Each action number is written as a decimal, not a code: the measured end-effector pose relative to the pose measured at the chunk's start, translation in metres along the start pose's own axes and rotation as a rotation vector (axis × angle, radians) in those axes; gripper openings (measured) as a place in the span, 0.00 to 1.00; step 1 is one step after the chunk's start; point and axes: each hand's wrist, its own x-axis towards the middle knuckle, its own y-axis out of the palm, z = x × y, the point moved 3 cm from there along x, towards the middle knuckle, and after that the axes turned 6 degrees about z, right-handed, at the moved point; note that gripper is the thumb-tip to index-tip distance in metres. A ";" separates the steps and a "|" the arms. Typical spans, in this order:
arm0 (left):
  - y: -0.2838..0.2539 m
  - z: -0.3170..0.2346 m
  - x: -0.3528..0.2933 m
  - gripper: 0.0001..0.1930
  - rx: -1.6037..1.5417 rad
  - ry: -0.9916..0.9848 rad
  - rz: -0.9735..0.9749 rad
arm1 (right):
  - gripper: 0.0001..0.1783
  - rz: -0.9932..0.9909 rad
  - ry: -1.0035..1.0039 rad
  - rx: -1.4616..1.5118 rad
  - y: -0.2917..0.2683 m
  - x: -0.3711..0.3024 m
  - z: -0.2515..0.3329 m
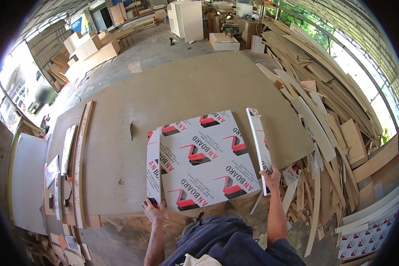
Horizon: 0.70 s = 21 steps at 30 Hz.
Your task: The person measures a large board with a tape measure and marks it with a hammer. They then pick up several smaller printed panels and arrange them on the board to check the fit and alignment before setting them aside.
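Observation:
A large white board [204,164] with a red and black printed pattern lies flat on a wide brown sheet-topped table [181,88]. Along its left edge is a narrow white strip [153,164] of the same printed board. My left hand [154,210] grips the lower end of that strip, thumb on one side and fingers on the other. A small red and black patch shows between them; I cannot tell if it is print or a tool. To the right of the board, my right hand [272,178] is closed around the near end of another narrow printed strip [258,137].
A dark thin tool [131,131] lies left of the board. Further left are a long edge-on wooden strip [83,164], white offcuts [68,150] and a black round item [66,203]. Wood scraps [328,150] pile up at the right. White cabinets [186,21] stand behind.

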 end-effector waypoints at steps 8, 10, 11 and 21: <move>-0.001 -0.018 -0.030 0.36 0.138 -0.144 -0.258 | 0.49 0.101 0.019 -0.328 0.003 -0.005 0.023; 0.005 -0.010 -0.051 0.35 0.054 -0.240 -0.469 | 0.47 0.132 0.074 -0.468 -0.004 -0.004 0.033; 0.011 -0.011 -0.063 0.35 -0.007 -0.348 -0.457 | 0.46 0.141 0.105 -0.541 -0.007 -0.003 0.033; 0.137 -0.124 -0.136 0.27 -1.786 -0.899 0.305 | 0.24 0.311 -0.064 0.242 -0.031 -0.016 0.015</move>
